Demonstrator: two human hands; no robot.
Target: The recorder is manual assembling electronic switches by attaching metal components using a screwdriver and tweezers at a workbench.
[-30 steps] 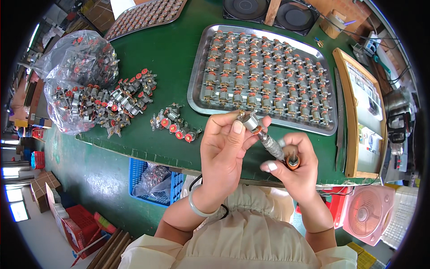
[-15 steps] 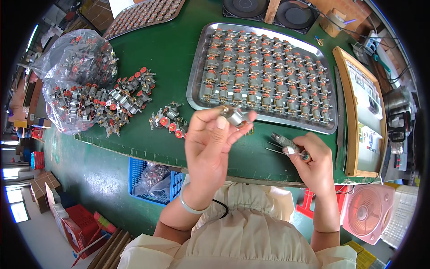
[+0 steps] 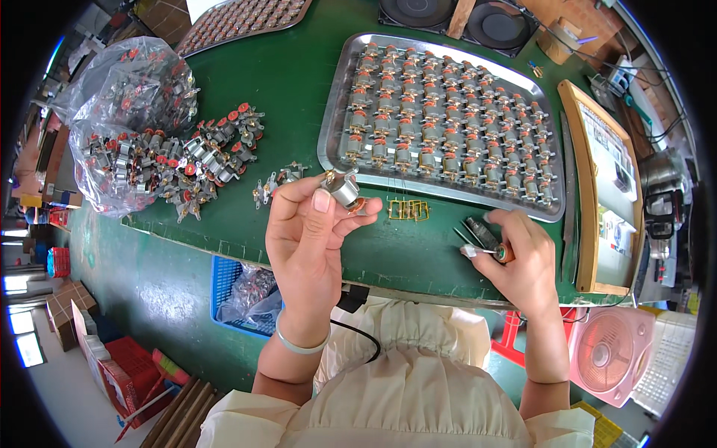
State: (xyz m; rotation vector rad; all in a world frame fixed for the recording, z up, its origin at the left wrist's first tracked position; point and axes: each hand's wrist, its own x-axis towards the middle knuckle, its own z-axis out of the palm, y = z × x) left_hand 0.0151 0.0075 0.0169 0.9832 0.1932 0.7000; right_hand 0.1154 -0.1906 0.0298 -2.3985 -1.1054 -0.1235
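Pinched between the thumb and fingers of my left hand (image 3: 302, 246) is a small motor-like part (image 3: 343, 188), a silver cylinder with a red end and metal tabs. It is raised above the bench's near side. My right hand (image 3: 523, 261) is closed around a thin metal-shafted tool (image 3: 482, 249) with an orange handle end; its exact kind is unclear. Beside those fingers is a dark grey textured block (image 3: 482, 233), and I cannot tell whether it is held. Several brass-coloured wire frames (image 3: 408, 210) lie on the bench between my hands.
A metal tray (image 3: 326, 142) holds rows of similar parts. Left of it are a loose pile (image 3: 216, 153) and a clear plastic bag (image 3: 93, 175) of them. A wooden frame (image 3: 580, 194) stands right. A blue crate (image 3: 222, 287) and a pink fan (image 3: 609, 351) sit below the bench.
My left hand has moved left and slightly lower with the motor-like part, uncovering the brass-coloured frames. The right hand stays nearly in place, its tool tilted slightly differently.
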